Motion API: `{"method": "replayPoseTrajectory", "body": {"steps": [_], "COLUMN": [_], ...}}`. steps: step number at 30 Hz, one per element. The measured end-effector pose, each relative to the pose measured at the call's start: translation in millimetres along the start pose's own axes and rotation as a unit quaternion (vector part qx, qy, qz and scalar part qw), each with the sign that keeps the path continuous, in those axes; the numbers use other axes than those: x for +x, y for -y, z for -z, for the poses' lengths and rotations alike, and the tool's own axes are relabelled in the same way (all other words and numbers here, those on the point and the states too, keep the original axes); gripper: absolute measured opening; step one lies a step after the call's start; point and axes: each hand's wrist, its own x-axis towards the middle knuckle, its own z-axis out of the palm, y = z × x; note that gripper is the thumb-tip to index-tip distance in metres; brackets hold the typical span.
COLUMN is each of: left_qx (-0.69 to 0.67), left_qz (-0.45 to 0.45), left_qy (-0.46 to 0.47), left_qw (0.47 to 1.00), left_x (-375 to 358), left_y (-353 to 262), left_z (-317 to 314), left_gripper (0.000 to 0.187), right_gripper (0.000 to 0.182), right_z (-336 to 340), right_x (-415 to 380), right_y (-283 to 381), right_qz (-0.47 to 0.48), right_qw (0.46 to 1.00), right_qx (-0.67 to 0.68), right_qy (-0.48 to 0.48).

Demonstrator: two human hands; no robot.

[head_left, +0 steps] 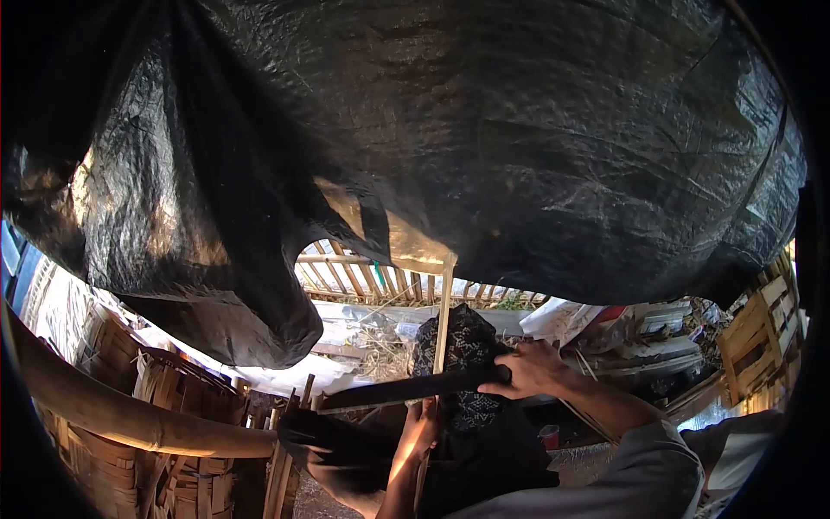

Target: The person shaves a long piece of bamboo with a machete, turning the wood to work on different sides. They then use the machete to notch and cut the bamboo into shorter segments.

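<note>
My right hand [529,370] is wrapped round the handle of a long dark blade [402,391], which lies crosswise and points left. Below the blade, my left hand [420,428] is closed round a pale upright bamboo strip [444,320]. The blade crosses the strip just above my left hand; whether its edge touches the strip cannot be made out. The strip's upper end stands near the hanging dark sheet. A black patterned cloth [458,346] lies behind the strip and the blade, over dark fabric near my legs.
A large dark plastic sheet [536,156] hangs low overhead. A thick bamboo pole [147,424] and woven bamboo panels [112,450] stand at the left. Behind is a slatted bamboo fence [346,275]. A wooden crate [750,350] is at the right, a small reddish cup [549,437] below.
</note>
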Motion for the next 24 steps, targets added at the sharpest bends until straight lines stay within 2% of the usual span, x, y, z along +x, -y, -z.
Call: {"method": "replayPoseTrajectory", "body": {"steps": [1, 2, 3, 4, 6, 9, 10, 12, 13, 15, 16, 18, 20, 23, 24], "left_qx": [0.072, 0.072, 0.127, 0.182, 0.186, 0.19, 0.188, 0.168, 0.168, 0.221, 0.224, 0.302, 0.311, 0.282, 0.278], "left_qz": [-0.111, -0.105, -0.142, -0.178, -0.162, -0.137, -0.143, -0.124, -0.123, -0.285, -0.278, -0.301, -0.286, -0.281, -0.245], "left_qy": [-0.004, -0.005, -0.045, -0.082, -0.078, -0.079, -0.081, -0.069, -0.07, -0.122, -0.121, -0.16, -0.162, -0.161, -0.155], "left_qw": [0.991, 0.992, 0.981, 0.964, 0.966, 0.969, 0.968, 0.976, 0.976, 0.925, 0.926, 0.89, 0.892, 0.903, 0.916], "left_x": [-3, -5, -5, -6, -5, 3, 6, 5, 5, 5, 3, 3, 5, 11, 8], "left_y": [1, 3, 3, 2, -2, -3, -3, -3, -2, 1, 3, 1, -6, -17, -20], "left_z": [-2, -5, -7, -8, -8, -10, -11, -12, -13, -17, -16, -16, -17, -18, -19], "left_gripper": [0.05, 0.05, 0.05, 0.05, 0.051, 0.05, 0.05, 0.05, 0.05, 0.051, 0.051, 0.045, 0.043, 0.043, 0.042], "right_gripper": [0.08, 0.079, 0.083, 0.08, 0.073, 0.066, 0.066, 0.07, 0.075, 0.076, 0.077, 0.074, 0.071, 0.069, 0.069], "right_z": [5, 13, 23, 13, 14, 10, 0, 15, 0, 14, 21, 18, 9, 10, 11], "right_x": [-2, -1, 5, 15, 29, 29, 26, 8, 2, 8, 10, 31, 43, 46, 44], "right_y": [0, 0, -5, -25, -41, -35, -37, -15, -15, -15, -16, -41, -53, -47, -43], "right_qz": [0.006, 0.013, -0.035, -0.018, -0.052, -0.109, -0.061, -0.021, 0.026, 0.026, 0.024, -0.01, -0.013, -0.015, -0.013], "right_qw": [0.999, 0.996, 0.999, 0.999, 0.985, 0.98, 0.985, 0.994, 0.999, 0.999, 0.996, 0.998, 0.991, 0.987, 0.987], "right_qx": [-0.045, -0.09, -0.025, 0.006, 0.116, 0.147, 0.139, 0.106, 0.004, -0.039, -0.081, 0.056, 0.07, 0.004, 0.002], "right_qy": [0.005, 0.01, 0.028, -0.037, -0.113, -0.08, -0.087, 0.026, -0.043, -0.014, 0.019, -0.008, -0.11, -0.159, -0.16]}}
